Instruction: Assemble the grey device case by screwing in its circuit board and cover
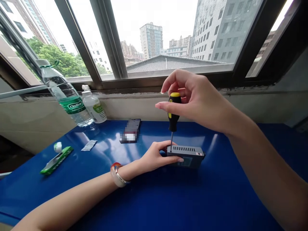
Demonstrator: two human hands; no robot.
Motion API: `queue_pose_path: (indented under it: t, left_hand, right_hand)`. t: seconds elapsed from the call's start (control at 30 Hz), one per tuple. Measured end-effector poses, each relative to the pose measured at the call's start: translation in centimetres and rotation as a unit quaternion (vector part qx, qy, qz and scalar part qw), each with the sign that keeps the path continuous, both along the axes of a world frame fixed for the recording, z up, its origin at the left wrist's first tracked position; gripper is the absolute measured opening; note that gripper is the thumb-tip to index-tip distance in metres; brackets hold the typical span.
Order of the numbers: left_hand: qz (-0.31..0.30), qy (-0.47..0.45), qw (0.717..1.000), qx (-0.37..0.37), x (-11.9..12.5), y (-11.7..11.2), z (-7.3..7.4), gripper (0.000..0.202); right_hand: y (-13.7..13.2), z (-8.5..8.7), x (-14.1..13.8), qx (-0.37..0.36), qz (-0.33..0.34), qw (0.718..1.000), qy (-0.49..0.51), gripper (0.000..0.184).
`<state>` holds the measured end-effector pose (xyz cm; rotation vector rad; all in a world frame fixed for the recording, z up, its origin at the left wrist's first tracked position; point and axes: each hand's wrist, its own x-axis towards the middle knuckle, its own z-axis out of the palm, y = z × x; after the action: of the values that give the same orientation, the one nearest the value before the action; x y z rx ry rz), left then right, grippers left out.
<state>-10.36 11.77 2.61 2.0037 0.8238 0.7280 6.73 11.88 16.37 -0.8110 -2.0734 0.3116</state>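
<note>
A small dark grey box (192, 154) with a row of vent slots along its top and a display on its front stands on the blue table. My left hand (156, 155) grips its left end, thumb across the front and fingers mostly hidden behind. An upright black and yellow screwdriver (172, 123) has its tip at the top left corner of the box. Around its handle is my right hand (190, 94), thumb lying across the front and some fingers curled loosely behind. The right index finger is held away from the handle.
On the blue table (115, 202), a phone (130, 131) lies behind my left hand. A large water bottle (68, 96) and a smaller white bottle (95, 107) stand back left. A green wrapper (56, 160) and a small packet (89, 145) lie left. The window wall borders the back.
</note>
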Motion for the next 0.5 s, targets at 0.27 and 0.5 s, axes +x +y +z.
queue_pose_path:
  t: [0.27, 0.5]
  left_hand:
    - [0.005, -0.001, 1.0, -0.003, 0.0, -0.1, -0.1, 0.033]
    - [0.003, 0.003, 1.0, -0.003, 0.0, -0.1, 0.0, 0.034]
  right_hand:
    - [-0.2, 0.8, 0.8, -0.085, 0.105, 0.99, -0.037, 0.025]
    - [-0.5, -0.8, -2.2, -0.01, 0.036, 0.999, 0.038, 0.018]
